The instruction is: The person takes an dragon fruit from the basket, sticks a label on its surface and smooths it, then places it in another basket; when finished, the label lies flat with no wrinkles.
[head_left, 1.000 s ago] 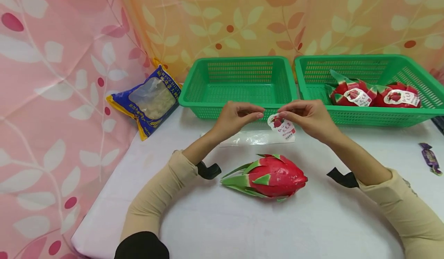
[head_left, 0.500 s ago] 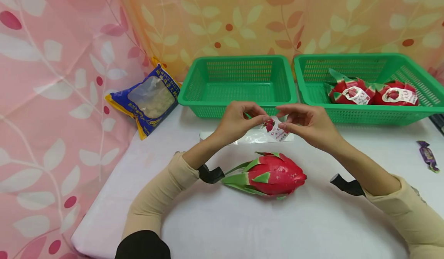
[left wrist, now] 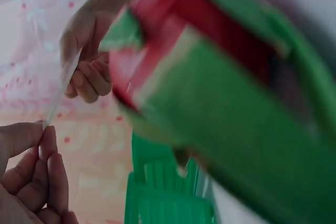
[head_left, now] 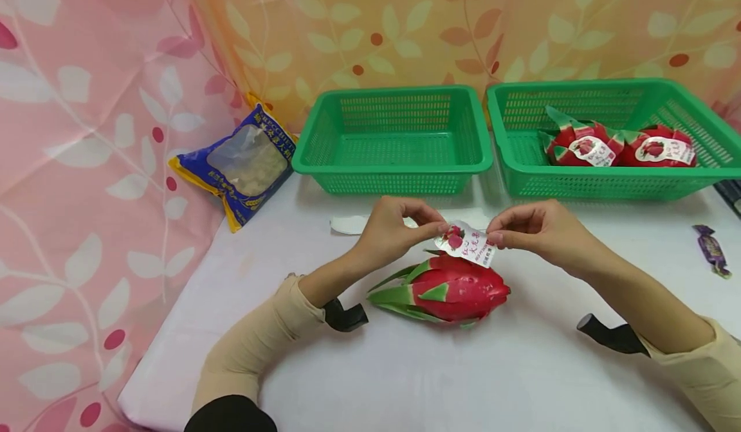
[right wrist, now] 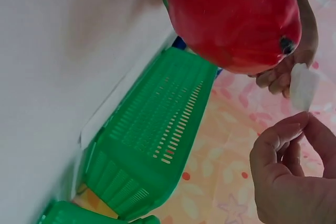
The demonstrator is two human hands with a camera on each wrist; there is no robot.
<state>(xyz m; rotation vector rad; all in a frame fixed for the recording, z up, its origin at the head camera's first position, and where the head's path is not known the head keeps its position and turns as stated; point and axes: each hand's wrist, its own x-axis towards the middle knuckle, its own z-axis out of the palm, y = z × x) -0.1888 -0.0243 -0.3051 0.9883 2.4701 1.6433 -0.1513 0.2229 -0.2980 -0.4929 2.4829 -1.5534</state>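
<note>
Between both hands a white sticker label (head_left: pixel 467 244) printed with a dragon fruit picture is stretched out. My left hand (head_left: pixel 392 229) pinches its left end, and my right hand (head_left: pixel 541 234) pinches the right end. Below the label, a red dragon fruit (head_left: pixel 463 290) with green scales lies on its side on the table, its leafy end to the left. In the left wrist view the label (left wrist: pixel 62 87) appears edge-on between the two hands, with the fruit (left wrist: pixel 210 93) large in front. The right wrist view shows the label's pale back (right wrist: pixel 304 86).
A green basket (head_left: pixel 393 170) stands behind the hands. Another green basket (head_left: pixel 613 173) at the right holds two labelled dragon fruits (head_left: pixel 590 146). A white backing strip (head_left: pixel 350 225) lies behind the left hand. A blue pasta bag (head_left: pixel 243 162) leans left; a purple wrapped candy (head_left: pixel 712 251) lies right.
The label, held mainly by the right hand at first, is now pinched by both hands. Both hands have come down and nearer, bringing the label over the fruit's far edge.
</note>
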